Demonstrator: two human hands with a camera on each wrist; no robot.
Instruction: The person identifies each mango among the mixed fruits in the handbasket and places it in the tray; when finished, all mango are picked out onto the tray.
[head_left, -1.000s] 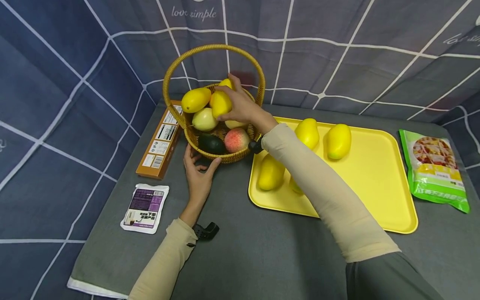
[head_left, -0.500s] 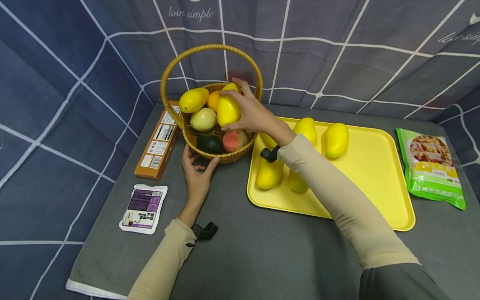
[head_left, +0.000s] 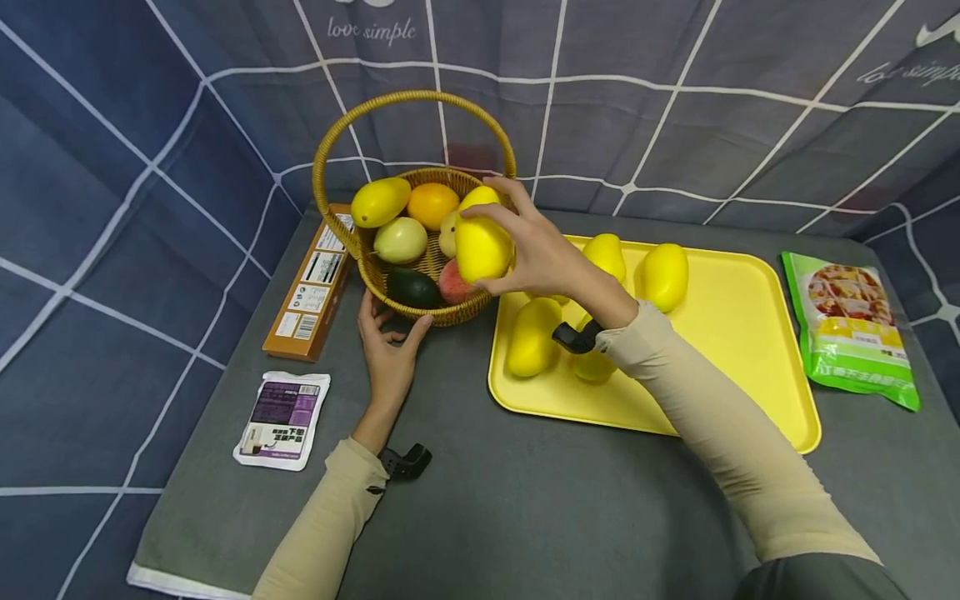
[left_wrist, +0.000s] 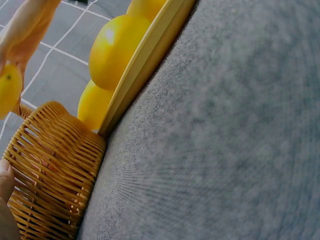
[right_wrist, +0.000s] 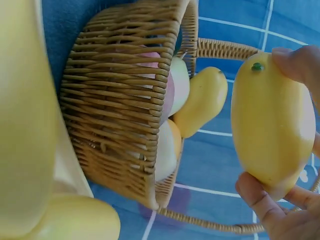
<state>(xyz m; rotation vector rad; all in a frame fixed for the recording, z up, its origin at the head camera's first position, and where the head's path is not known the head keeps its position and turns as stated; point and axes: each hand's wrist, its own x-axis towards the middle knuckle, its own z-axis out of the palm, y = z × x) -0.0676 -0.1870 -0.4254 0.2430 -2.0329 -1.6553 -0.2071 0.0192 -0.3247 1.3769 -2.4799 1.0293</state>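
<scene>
My right hand point(head_left: 536, 246) grips a yellow mango point(head_left: 483, 250) over the right rim of the wicker basket point(head_left: 468, 312). In the right wrist view, fingers and thumb pinch this mango point(right_wrist: 272, 122) at its ends, beside the basket. My left hand point(head_left: 390, 358) holds the basket's near wall, its thumb point(left_wrist: 5, 180) against the weave in the left wrist view. Inside the basket lie another mango point(head_left: 380, 202), an orange point(head_left: 432, 206), a pale green fruit point(head_left: 401, 240), a dark green avocado point(head_left: 414, 288) and a peach point(head_left: 454, 282) partly behind the held mango.
Right of the basket, a yellow tray point(head_left: 735, 358) bears several mangoes point(head_left: 663, 277). A green food packet point(head_left: 855, 329) lies beyond it. Left of the basket are an orange-brown box point(head_left: 309, 292) and a white-and-purple pouch point(head_left: 282, 419). A patterned curtain point(head_left: 585, 125) hangs behind.
My right hand has lifted the mango from among the basket's fruit and carried it right and nearer, uncovering the orange. The left hand stays at the basket.
</scene>
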